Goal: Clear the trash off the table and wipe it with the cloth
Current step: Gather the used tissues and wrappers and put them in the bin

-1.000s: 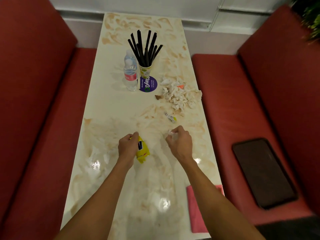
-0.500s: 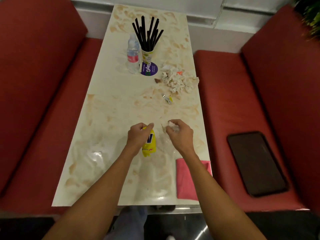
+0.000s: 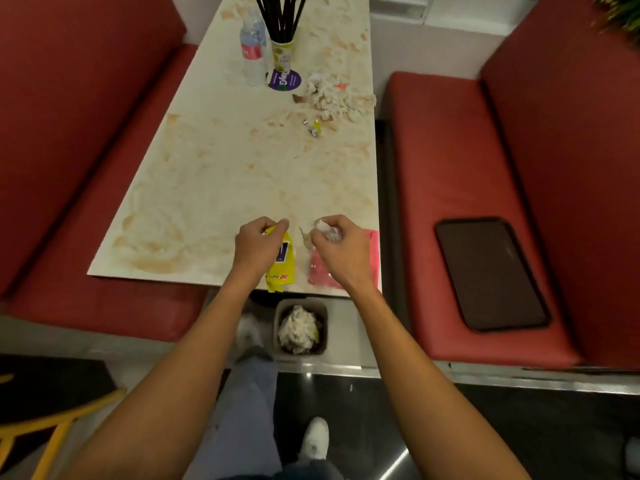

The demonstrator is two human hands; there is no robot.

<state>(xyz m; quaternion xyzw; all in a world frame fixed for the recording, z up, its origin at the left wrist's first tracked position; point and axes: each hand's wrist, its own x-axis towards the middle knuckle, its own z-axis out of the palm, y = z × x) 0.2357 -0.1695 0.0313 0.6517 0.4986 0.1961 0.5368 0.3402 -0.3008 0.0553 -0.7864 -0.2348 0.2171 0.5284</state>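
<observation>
The yellow wrapper [image 3: 282, 265] hangs from the left hand [image 3: 258, 244], which pinches its top end between thumb and fingers. Its lower end reaches past the near edge of the table [image 3: 221, 174]. The right hand [image 3: 341, 247], just beside it at 3 o'clock, is curled round a crumpled piece of clear plastic [image 3: 327, 232], above the pink cloth [image 3: 320, 275] that lies at the near right corner.

The bin [image 3: 301, 301] stands on the floor at 6 o'clock from both hands, with white paper in it. I think the step in hand is to drop both pieces there. To do it well, each hand should come fully over the opening before it lets go, because such light plastic can drift aside.

More trash lies at 12 o'clock: a small wrapper [image 3: 313, 126] and, beyond it, a pile of crumpled tissues [image 3: 334, 97] near the straw cup [image 3: 282, 53] and the water bottle [image 3: 252, 50].
</observation>
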